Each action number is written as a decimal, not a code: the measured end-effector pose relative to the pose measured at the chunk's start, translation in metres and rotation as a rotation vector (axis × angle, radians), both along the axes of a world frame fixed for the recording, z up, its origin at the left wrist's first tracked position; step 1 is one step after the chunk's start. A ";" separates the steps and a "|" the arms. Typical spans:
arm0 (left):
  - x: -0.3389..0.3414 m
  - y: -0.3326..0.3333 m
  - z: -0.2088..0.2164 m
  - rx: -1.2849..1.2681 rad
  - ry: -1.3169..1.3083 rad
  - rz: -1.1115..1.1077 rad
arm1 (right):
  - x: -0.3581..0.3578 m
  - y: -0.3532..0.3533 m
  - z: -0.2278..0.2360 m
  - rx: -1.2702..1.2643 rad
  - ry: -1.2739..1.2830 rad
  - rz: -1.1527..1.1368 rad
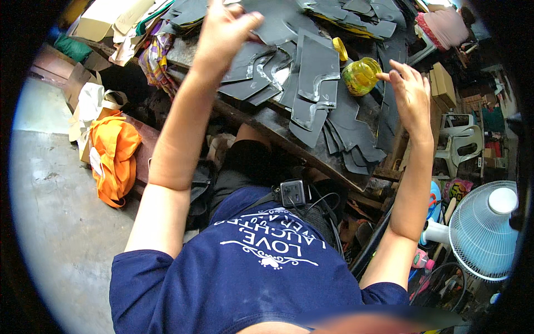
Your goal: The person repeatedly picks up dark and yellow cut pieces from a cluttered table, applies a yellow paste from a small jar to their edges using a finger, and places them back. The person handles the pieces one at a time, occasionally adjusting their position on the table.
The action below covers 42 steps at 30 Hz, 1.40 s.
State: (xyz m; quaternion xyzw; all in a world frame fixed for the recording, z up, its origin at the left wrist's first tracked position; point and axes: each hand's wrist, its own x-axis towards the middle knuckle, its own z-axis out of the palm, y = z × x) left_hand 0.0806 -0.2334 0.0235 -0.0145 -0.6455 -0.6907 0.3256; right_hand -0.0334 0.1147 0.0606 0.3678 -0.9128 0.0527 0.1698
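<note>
My left hand (231, 30) is raised over the far left of the work table, slightly blurred and partly cut off by the top edge. Its thumb stands out from the fingers, and nothing shows in it. Dark grey flat cut pieces (318, 64) lie overlapping in front of me, some with whitish smears along their curved edges. A clear yellow jar (360, 77) sits on them at the right, its yellow lid (340, 49) beside it. My right hand (409, 94) is just right of the jar, fingers spread, one fingertip by its rim; I cannot tell whether they touch.
More dark sheets (356, 19) are stacked at the table's far side. An orange cloth bag (114, 153) lies at the left. At the right are a white fan (484, 231), a white plastic chair (461, 139) and a cardboard box (443, 85). A small black device (293, 193) rests at my waist.
</note>
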 end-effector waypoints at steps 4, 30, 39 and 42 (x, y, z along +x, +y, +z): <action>0.032 0.058 -0.016 0.098 0.042 -0.204 | 0.021 -0.002 0.001 -0.066 -0.024 -0.015; 0.073 0.111 -0.016 0.243 -0.165 -0.468 | 0.104 -0.039 -0.051 -0.772 -0.698 0.377; 0.074 0.111 -0.015 0.290 -0.151 -0.478 | 0.108 -0.037 -0.038 -0.647 -0.629 0.463; 0.073 0.110 -0.016 0.296 -0.162 -0.467 | 0.105 -0.033 -0.039 -0.634 -0.574 0.483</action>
